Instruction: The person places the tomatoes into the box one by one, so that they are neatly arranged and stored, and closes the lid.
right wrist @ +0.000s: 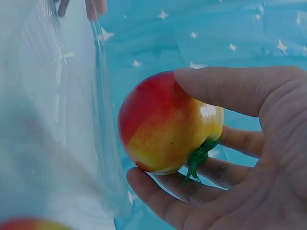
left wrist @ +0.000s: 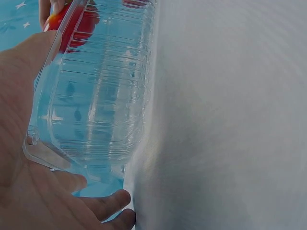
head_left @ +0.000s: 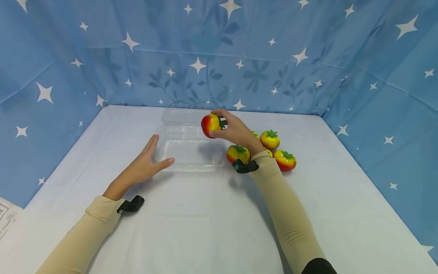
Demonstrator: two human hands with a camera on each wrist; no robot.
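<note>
Held between the thumb and fingers of my right hand (head_left: 237,131) is a red-and-yellow tomato (head_left: 207,126) with green leaves at its stem end. It hangs above the right part of a clear plastic container (head_left: 191,166), whose lid (head_left: 183,116) lies folded back behind it. At the container's left side is my left hand (head_left: 142,167), fingers straight and thumb spread. In the left wrist view its thumb overlaps the container's rim; firm contact is hard to tell. The right wrist view shows the tomato (right wrist: 158,124) with its leaves turned toward the palm.
Several more tomatoes sit on the white table right of the container, among them one at its near corner (head_left: 236,155), one farther back (head_left: 270,140) and one at the right (head_left: 284,161). My right forearm partly hides the group. A blue starred curtain (head_left: 219,49) borders the table.
</note>
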